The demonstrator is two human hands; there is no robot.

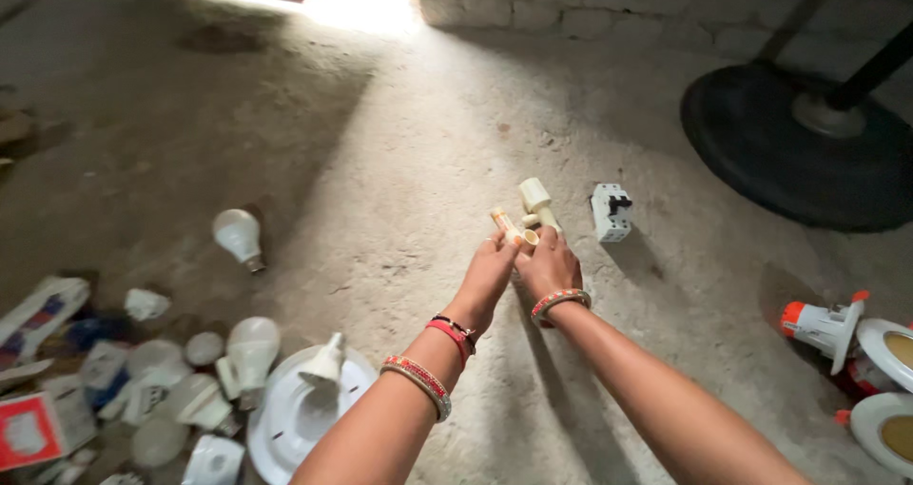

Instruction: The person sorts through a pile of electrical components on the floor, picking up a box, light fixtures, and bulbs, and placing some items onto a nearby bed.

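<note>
Both arms reached forward over the bare grey concrete floor, wrists ringed with beaded bangles. The left hand was closed around one end of a small cream plastic pipe fitting, its fingers pinching a short cream tube with an orange tip that joined the fitting's side. The right hand was clamped on the fitting's lower part from below, and the fitting's capped upper branch stood clear above both hands. The fitting was held in the air above the floor, just left of a white circuit breaker with a black switch lying on the concrete.

Beyond the breaker, to its right, stood the black round base of a pedestal fan. Well to the breaker's left lay a loose white bulb, and further left and nearer the person, a heap of white bulb parts beside a white round lamp housing. Nearer the person on the breaker's right lay a white and orange lamp holder.

The grip looked small and fingertip-bound, so a hard twist or push could have let the tube slip, or snapped the thin plastic; a dropped piece might have rolled off among the scattered parts. Dim light also made alignment harder to judge.
</note>
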